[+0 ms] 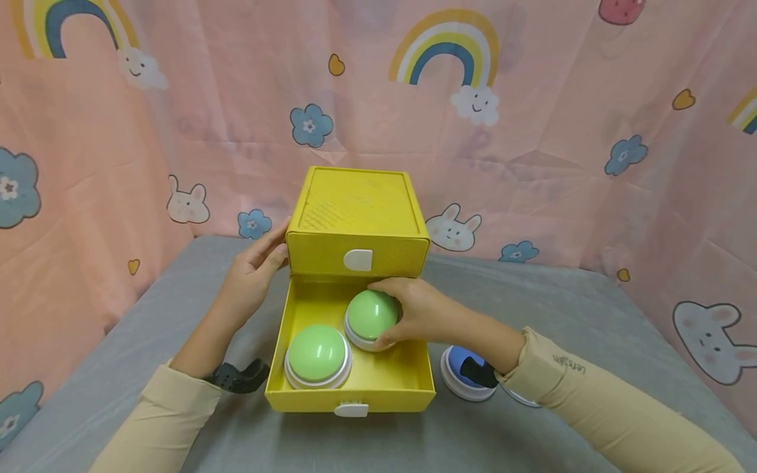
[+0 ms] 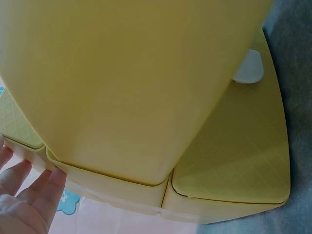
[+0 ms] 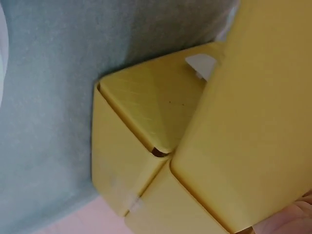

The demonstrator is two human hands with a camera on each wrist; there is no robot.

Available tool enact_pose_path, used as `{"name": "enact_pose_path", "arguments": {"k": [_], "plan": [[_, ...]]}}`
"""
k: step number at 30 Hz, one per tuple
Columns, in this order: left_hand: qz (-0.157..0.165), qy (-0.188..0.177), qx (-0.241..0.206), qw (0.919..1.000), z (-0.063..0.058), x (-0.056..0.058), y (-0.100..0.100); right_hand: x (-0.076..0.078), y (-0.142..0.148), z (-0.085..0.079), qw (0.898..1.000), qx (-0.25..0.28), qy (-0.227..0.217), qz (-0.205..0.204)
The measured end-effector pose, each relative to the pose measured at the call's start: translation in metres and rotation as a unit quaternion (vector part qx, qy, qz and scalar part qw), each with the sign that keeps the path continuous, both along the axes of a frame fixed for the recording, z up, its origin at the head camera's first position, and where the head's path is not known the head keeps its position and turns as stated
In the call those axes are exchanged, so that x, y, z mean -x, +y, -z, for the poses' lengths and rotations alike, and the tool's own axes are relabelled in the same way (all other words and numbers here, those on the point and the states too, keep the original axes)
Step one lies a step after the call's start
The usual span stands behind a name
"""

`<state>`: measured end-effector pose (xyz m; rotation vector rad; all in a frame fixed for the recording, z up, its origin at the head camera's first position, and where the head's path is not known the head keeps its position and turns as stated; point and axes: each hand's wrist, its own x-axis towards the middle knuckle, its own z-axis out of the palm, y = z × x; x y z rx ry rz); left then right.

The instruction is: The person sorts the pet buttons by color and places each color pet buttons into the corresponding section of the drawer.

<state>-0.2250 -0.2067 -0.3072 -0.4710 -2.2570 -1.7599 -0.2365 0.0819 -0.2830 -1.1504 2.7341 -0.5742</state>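
A yellow drawer box (image 1: 361, 203) stands on the cloth, one drawer (image 1: 390, 381) pulled out below a closed top one. In that drawer are two domed green push buttons with white bases. My right hand (image 1: 422, 309) holds the farther green button (image 1: 371, 315) between thumb and fingers. The nearer green button (image 1: 317, 355) sits at the drawer's front left. My left hand (image 1: 251, 272) rests against the box's left side, its fingers (image 2: 51, 190) straight on the edge in the left wrist view. In the right wrist view the drawer wall (image 3: 263, 112) hides the buttons.
A blue push button (image 1: 464, 374) lies right of the drawer, partly behind a black strap at my right wrist; a white rim shows beside it. Another closed drawer (image 2: 234, 151) sits below the open one. Grey cloth (image 1: 532, 302) covers the table, with a pink printed curtain (image 1: 367, 85) behind.
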Motion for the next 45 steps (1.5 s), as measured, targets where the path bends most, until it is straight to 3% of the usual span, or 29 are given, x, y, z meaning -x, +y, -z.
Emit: {"name": "enact_pose_path", "arguments": {"k": [13, 29, 32, 34, 36, 38, 41, 45], "plan": [[0.001, 0.013, 0.004, 0.9999, 0.001, -0.001, 0.000, 0.001, -0.001, 0.002, 0.999, -0.001, -0.025, 0.023], [0.000, 0.013, 0.005, 0.9999, 0.001, 0.000, 0.000, -0.002, -0.005, -0.002, 0.999, -0.026, -0.025, 0.037], [0.001, 0.012, 0.005, 0.9999, 0.002, 0.000, 0.001, -0.006, -0.003, -0.003, 0.998, -0.005, -0.037, 0.052], [0.001, 0.011, 0.008, 0.9999, 0.003, 0.000, 0.001, -0.012, 0.001, -0.004, 0.996, 0.039, -0.050, 0.065], [0.002, 0.012, 0.009, 0.9999, 0.003, 0.001, 0.002, -0.023, 0.006, -0.006, 0.988, 0.107, -0.079, 0.076], [0.004, 0.016, 0.010, 0.9998, 0.003, 0.001, 0.003, -0.037, 0.012, -0.010, 0.972, 0.186, -0.120, 0.079], [0.006, 0.018, 0.004, 0.9998, 0.002, 0.001, 0.003, -0.061, 0.018, -0.016, 0.934, 0.284, -0.206, 0.072], [0.002, 0.014, 0.000, 0.9999, 0.002, 0.000, 0.002, -0.088, 0.022, -0.018, 0.886, 0.344, -0.308, 0.043]]}}
